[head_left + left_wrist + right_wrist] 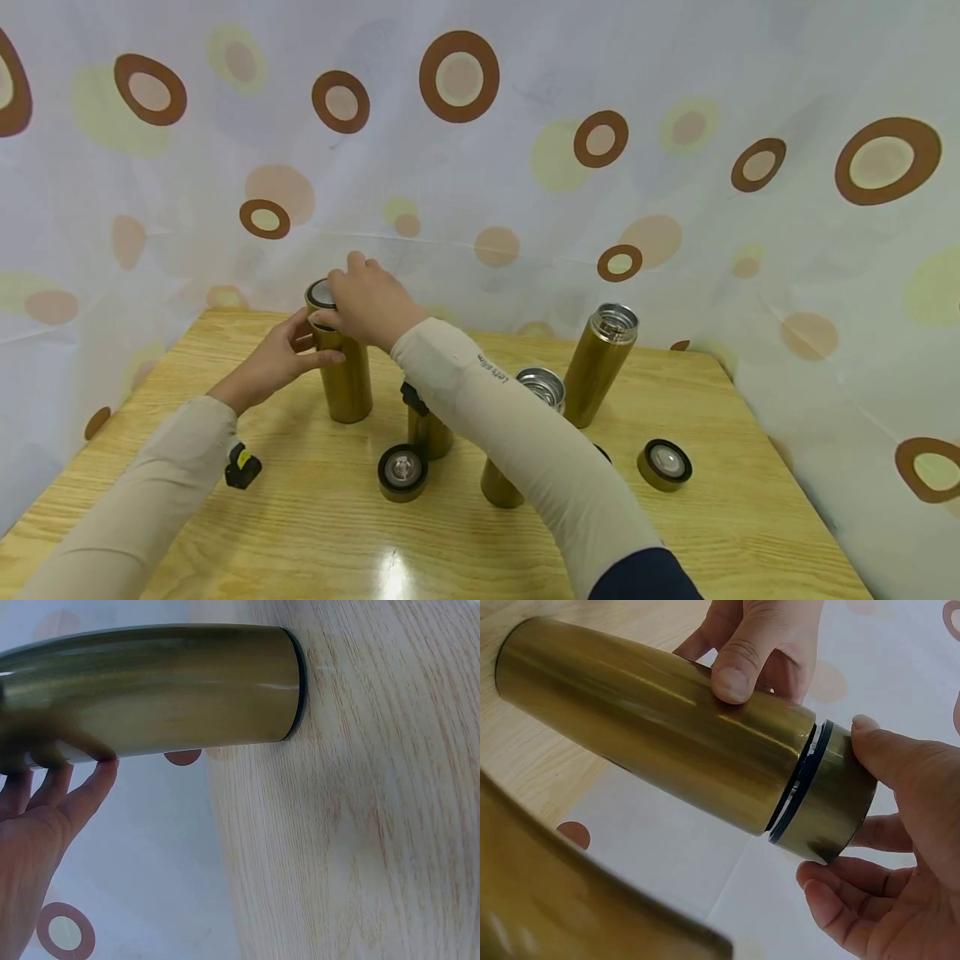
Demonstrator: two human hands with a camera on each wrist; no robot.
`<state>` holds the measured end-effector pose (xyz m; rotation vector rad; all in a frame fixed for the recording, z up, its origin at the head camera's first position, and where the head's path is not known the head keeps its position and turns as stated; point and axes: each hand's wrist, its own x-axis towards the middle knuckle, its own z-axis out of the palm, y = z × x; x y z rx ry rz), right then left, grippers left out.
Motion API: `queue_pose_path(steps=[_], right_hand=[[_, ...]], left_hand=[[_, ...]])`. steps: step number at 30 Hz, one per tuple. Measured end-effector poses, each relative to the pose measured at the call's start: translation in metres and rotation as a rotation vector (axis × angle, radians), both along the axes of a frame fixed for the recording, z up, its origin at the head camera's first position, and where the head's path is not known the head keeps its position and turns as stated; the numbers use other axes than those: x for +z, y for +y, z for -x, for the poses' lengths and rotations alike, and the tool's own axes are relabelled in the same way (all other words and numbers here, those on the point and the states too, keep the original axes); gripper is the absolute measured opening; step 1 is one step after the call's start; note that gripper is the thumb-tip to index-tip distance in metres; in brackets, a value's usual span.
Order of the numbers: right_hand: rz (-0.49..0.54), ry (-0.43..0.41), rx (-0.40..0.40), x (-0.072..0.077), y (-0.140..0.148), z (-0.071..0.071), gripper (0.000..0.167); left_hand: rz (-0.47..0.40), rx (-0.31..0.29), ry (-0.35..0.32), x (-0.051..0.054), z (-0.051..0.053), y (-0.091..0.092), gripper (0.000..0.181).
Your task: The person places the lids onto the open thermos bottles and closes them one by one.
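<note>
A gold vacuum flask [348, 387] stands upright near the back left of the table. My left hand [288, 354] grips its upper body, thumb on the near side; in the left wrist view three fingertips press against the gold wall [187, 690]. With thumb and fingers my right hand [375, 302] pinches the gold lid [829, 795] on top. A narrow gap shows between the lid's black rim and the flask body [660, 727] in the right wrist view. Part of the lid's top is hidden by my right hand in the head view.
An open flask [600, 367] stands at the back right. Two more flasks are partly hidden by my right sleeve [517, 433]. One lid [402, 472] lies at the front middle, another lid [665, 464] to the right. A patterned sheet [480, 183] hangs behind the wooden table [315, 533].
</note>
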<state>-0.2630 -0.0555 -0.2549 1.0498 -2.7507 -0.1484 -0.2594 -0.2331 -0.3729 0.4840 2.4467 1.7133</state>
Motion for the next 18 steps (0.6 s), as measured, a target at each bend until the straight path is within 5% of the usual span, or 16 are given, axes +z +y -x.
queue_pose_path(steps=[18], right_hand=[[0.145, 0.046, -0.016, -0.0079, 0.0, 0.0051, 0.049]], left_hand=[[-0.003, -0.001, -0.009, 0.0003, 0.0, -0.0009, 0.072]])
